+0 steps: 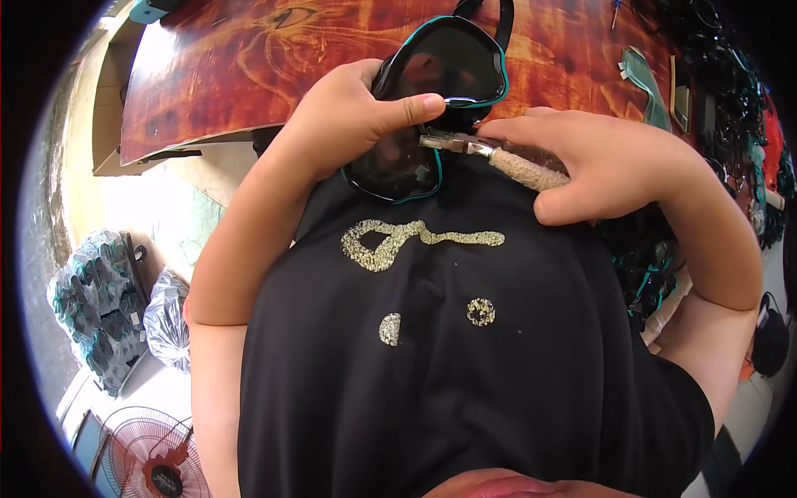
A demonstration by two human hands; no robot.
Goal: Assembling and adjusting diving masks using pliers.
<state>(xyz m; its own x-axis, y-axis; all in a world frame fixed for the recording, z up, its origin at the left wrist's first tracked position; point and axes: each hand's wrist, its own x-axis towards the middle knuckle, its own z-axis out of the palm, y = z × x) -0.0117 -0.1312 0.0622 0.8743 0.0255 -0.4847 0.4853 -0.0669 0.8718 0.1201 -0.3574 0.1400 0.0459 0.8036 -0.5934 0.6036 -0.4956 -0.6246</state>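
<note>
My left hand (344,108) grips a glossy black piece with teal edging (452,62) in front of my chest. Its thumb lies across the narrow middle, and the other fingers are mostly hidden behind. The piece has two rounded parts, one above and one below the thumb, and a black strap loops from its top; its exact kind is unclear. My right hand (614,162) is closed around the beige, wrapped handle of a metal pliers-like tool (527,168). The tool's metal end meets the piece's middle, just below my left thumb; whether it grips there I cannot tell.
A shiny reddish-brown wooden table (249,75) lies ahead. On it at right is a pale green strip (643,83). Bagged black-and-teal items (100,307) are stacked at left, beside a clear plastic bag (170,324) and above a fan (158,456). More black-and-teal pieces (647,266) crowd the right.
</note>
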